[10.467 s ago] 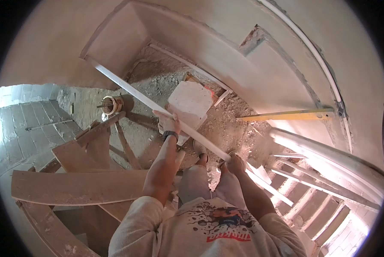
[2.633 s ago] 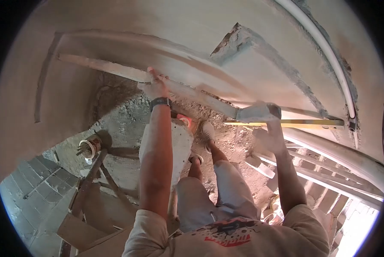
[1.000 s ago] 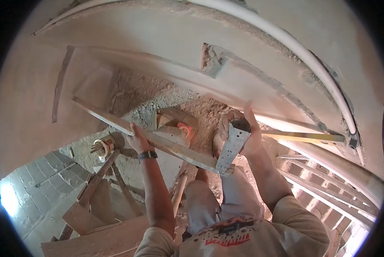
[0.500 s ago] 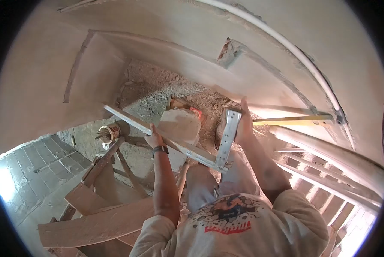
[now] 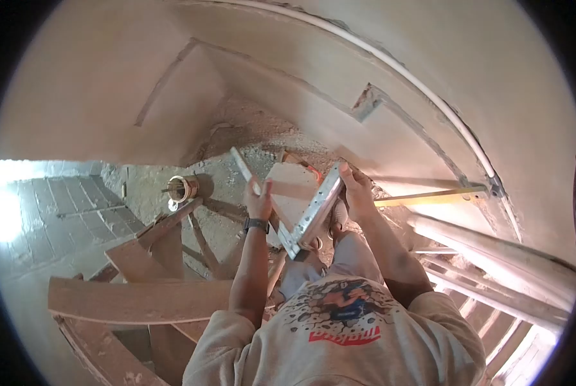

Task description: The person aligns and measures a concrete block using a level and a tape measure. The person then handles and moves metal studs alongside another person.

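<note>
A long pale metal bar (image 5: 242, 165) runs from above my left hand (image 5: 259, 203) down toward my lap. My left hand, with a dark watch at the wrist, is wrapped round that bar. My right hand (image 5: 354, 186) grips the upper end of a shorter perforated metal profile (image 5: 316, 209), its thumb along the top. The lower end of the profile meets the lower end of the bar near my thighs, and the two form a V. The fingers of my right hand are partly hidden behind the profile.
A pale slab (image 5: 291, 183) lies on the rubble floor ahead. A bucket with tools (image 5: 182, 188) stands left, near wooden trestle boards (image 5: 140, 300). A yellow level (image 5: 429, 196) leans at the right wall, above thick pipes (image 5: 494, 251). A white conduit (image 5: 391, 63) curves along the wall.
The long bar was first held across the wall; it is now down before me. The perforated profile has tilted rightward at its top, and its angle to the bar has narrowed. The view has turned.
</note>
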`<action>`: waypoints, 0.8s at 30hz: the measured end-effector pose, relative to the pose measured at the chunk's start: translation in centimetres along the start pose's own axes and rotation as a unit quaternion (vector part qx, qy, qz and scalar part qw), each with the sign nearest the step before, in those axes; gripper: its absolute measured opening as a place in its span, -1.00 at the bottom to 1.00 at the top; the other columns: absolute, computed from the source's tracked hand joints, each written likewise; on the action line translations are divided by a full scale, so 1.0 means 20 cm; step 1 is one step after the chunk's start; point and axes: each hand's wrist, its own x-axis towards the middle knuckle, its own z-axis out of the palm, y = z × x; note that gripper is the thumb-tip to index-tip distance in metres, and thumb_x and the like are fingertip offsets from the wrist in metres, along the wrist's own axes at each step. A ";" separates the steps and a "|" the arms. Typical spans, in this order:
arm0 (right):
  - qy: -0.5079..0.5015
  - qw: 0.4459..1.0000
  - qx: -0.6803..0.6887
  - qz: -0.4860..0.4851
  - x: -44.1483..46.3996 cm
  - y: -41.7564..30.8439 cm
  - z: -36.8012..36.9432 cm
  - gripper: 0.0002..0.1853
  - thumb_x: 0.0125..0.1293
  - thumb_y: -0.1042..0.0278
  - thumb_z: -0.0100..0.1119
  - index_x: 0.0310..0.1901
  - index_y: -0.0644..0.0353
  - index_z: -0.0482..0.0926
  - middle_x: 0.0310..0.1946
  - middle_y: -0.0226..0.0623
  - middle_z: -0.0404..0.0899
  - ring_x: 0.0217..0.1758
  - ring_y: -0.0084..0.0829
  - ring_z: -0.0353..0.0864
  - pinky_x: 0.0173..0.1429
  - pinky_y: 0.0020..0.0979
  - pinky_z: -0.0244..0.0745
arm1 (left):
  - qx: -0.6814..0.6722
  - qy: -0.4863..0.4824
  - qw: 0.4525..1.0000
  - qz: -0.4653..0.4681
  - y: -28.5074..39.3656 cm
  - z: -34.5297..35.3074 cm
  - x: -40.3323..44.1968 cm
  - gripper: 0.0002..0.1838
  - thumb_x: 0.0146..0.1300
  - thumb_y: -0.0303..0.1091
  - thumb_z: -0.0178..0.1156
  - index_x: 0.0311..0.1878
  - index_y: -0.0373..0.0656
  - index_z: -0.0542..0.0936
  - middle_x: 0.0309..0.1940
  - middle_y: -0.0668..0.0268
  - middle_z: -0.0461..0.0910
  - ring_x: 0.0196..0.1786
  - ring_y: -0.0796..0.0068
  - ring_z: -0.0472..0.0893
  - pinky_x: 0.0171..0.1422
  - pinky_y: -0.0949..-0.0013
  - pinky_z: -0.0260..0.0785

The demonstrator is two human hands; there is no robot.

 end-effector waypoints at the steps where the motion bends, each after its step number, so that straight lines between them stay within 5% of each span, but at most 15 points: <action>1: -0.021 1.000 -0.008 0.003 -0.01 -0.01 0.03 -0.51 0.30 -0.18 0.27 -0.16 0.18 0.61 -0.32 -0.44 0.58 -0.28 -0.60 0.52 -0.17 -0.51 0.45 | -0.028 -0.042 0.998 0.026 0.23 -0.03 -0.08 -0.38 0.31 0.03 0.27 0.17 -0.36 0.49 -0.04 0.17 0.59 0.03 0.34 0.55 0.19 0.28 0.37; 3: -0.065 0.998 -0.023 0.009 -0.01 -0.02 0.10 -0.48 0.29 -0.17 0.28 -0.12 0.23 0.61 -0.29 -0.42 0.60 -0.26 -0.58 0.54 -0.13 -0.49 0.47 | -0.171 -0.232 0.958 -0.005 0.34 -0.06 -0.14 -0.43 0.43 0.10 0.08 0.14 -0.29 0.55 -0.04 0.23 0.60 0.03 0.39 0.55 0.20 0.32 0.35; 5: -0.056 0.996 -0.063 -0.006 0.04 0.03 0.13 -0.46 0.29 -0.17 0.28 -0.10 0.27 0.62 -0.28 -0.39 0.61 -0.24 -0.54 0.57 -0.10 -0.46 0.49 | -0.108 -0.359 0.925 -0.064 0.62 -0.13 -0.22 -0.41 0.49 0.12 -0.07 0.11 -0.27 0.58 -0.08 0.25 0.62 -0.03 0.46 0.57 0.15 0.37 0.37; 8: -0.076 0.988 -0.134 -0.022 0.05 0.00 0.19 -0.45 0.29 -0.15 0.28 -0.12 0.32 0.62 -0.30 -0.34 0.62 -0.24 -0.51 0.57 -0.08 -0.43 0.50 | -0.181 -0.455 0.864 -0.116 0.65 -0.11 -0.21 -0.39 0.48 0.16 -0.07 0.18 -0.24 0.54 0.00 0.19 0.64 -0.02 0.46 0.64 0.14 0.33 0.44; 14: -0.071 0.954 -0.286 -0.054 -0.03 -0.04 0.27 -0.52 0.28 -0.02 0.30 -0.17 0.36 0.61 -0.40 -0.35 0.61 -0.36 -0.52 0.54 -0.18 -0.41 0.49 | -0.282 -0.455 0.828 -0.167 0.68 -0.10 -0.22 -0.36 0.43 0.20 -0.01 0.21 -0.23 0.51 -0.02 0.19 0.65 -0.07 0.46 0.66 0.08 0.35 0.47; 24: -0.106 0.890 -0.434 -0.096 -0.07 0.01 0.07 -0.73 0.19 0.28 0.27 -0.17 0.31 0.61 -0.46 -0.36 0.57 -0.43 -0.53 0.54 -0.32 -0.44 0.50 | -0.394 -0.394 0.814 -0.164 0.44 0.17 -0.42 -0.64 0.48 -0.14 0.04 0.17 -0.17 0.52 -0.05 0.35 0.62 0.00 0.52 0.60 0.12 0.36 0.43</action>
